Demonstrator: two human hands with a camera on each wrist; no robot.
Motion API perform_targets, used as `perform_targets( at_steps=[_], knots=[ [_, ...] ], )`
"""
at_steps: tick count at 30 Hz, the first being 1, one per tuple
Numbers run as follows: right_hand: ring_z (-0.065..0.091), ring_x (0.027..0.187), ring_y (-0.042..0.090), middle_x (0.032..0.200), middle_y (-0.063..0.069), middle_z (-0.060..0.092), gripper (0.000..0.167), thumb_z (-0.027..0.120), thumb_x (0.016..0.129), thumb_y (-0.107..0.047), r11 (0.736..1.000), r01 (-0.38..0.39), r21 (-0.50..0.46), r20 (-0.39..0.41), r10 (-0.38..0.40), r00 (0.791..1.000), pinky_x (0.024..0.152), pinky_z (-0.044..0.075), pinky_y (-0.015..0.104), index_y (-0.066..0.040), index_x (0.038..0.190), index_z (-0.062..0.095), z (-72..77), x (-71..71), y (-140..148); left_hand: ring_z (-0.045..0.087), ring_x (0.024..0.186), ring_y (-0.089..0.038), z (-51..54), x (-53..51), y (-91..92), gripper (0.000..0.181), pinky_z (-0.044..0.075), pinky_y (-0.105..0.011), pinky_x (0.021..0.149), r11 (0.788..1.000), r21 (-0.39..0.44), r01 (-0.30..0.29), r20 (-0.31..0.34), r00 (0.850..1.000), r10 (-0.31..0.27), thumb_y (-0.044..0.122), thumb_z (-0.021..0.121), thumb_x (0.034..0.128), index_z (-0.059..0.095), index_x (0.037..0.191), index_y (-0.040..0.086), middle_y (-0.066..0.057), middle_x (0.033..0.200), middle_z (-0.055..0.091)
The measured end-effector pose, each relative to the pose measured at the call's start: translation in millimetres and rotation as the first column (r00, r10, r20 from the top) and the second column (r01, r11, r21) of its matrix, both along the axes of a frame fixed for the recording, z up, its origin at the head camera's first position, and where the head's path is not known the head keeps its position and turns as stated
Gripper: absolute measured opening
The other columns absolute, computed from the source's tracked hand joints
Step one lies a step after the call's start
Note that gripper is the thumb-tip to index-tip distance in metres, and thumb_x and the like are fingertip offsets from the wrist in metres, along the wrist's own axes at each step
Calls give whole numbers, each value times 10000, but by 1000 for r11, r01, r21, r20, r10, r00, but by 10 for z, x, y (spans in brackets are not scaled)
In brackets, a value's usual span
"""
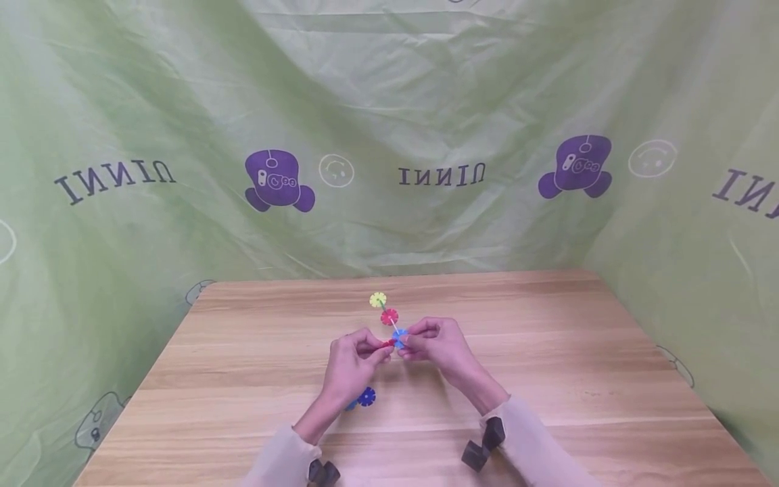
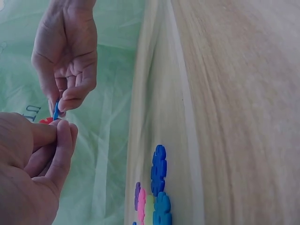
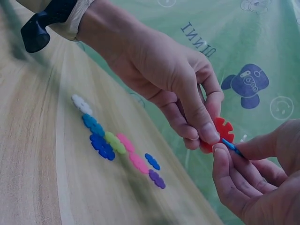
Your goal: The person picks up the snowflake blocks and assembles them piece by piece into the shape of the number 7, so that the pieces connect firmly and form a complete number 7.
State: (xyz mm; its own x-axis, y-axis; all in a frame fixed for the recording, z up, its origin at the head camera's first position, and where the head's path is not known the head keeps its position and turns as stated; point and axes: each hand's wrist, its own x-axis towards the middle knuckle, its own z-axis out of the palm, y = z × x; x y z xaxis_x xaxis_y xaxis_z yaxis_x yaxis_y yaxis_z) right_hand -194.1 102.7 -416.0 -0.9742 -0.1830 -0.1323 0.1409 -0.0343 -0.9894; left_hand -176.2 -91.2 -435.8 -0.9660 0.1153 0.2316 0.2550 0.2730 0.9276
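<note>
Counter [image 1: 566, 379]: dark blue disc [image 1: 367, 396] lying nearer than the hands
Left grip [image 1: 349, 368]: fingertips closed, pinching a red disc [image 3: 226, 128]
Right grip [image 1: 444, 348]: pinching a light blue disc [image 1: 399, 335] — touching the red one
Disc chain [image 1: 389, 316]: leads away from the light blue — ends in yellow
Backdrop [image 1: 365, 101]: green, printed cloth

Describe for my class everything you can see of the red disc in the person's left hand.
The red disc is thin and flat, with notches cut around its rim, and looks like plastic. The left hand pinches it between thumb and fingers, which cover part of it. It is held up above the wooden table, appearing nearly edge-on in the head view. A blue disc meets its rim; whether their slots are joined, I cannot tell.
</note>
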Motion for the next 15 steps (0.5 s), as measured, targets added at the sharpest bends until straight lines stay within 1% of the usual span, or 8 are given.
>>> perform_targets(
  at_steps=[3, 6, 8, 11, 13, 15],
  knots=[
    [770, 734, 171, 922, 195, 770, 168, 681, 935, 83, 1000, 3, -2, -6, -3, 1000, 784, 677, 355, 144, 1087, 648, -4, -1, -26, 796, 767, -188, -4, 0, -11, 79, 668, -307, 725, 1000, 4, -10, 3, 1000, 10, -22, 792, 884, 723, 872, 16, -181, 927, 814],
    [772, 742, 173, 932, 198, 771, 174, 684, 935, 78, 1000, 0, -5, 1, 0, 1000, 785, 676, 351, 139, 1094, 650, -14, 0, -39, 794, 763, -189, -8, 4, -23, 80, 673, -371, 738, 1000, 5, -14, 12, 1000, 14, -32, 787, 883, 724, 869, 15, -180, 915, 813],
    [777, 752, 175, 943, 199, 774, 181, 690, 935, 72, 1000, -7, -8, 7, 7, 1000, 792, 676, 352, 133, 1100, 650, -21, 1, -40, 795, 762, -198, -9, 3, -29, 77, 673, -389, 744, 1000, 0, -15, 13, 1000, 15, -34, 786, 884, 725, 871, 12, -177, 907, 813],
    [787, 769, 184, 961, 200, 785, 190, 699, 935, 61, 1000, -16, -17, 17, 16, 1000, 804, 674, 357, 122, 1107, 647, -26, 4, -30, 801, 781, -227, 4, -2, -38, 66, 673, -369, 754, 1000, -3, -9, 17, 1000, 9, -23, 788, 888, 728, 892, 4, -172, 908, 814],
    [791, 777, 189, 968, 203, 790, 190, 701, 933, 60, 999, -23, -23, 17, 24, 1000, 809, 674, 364, 118, 1105, 642, -26, 5, -25, 806, 806, -276, 20, -13, -53, 70, 673, -364, 755, 1000, -9, 4, 16, 1000, -4, -22, 790, 887, 728, 909, 4, -173, 917, 813],
    [794, 785, 198, 974, 208, 791, 192, 698, 935, 60, 999, -34, -28, 15, 34, 999, 820, 673, 374, 115, 1108, 636, -26, 5, -28, 805, 839, -287, 38, -27, -83, 83, 671, -334, 765, 999, -52, 12, 8, 1000, -12, 1, 802, 884, 738, 930, 26, -150, 928, 817]
  ],
)
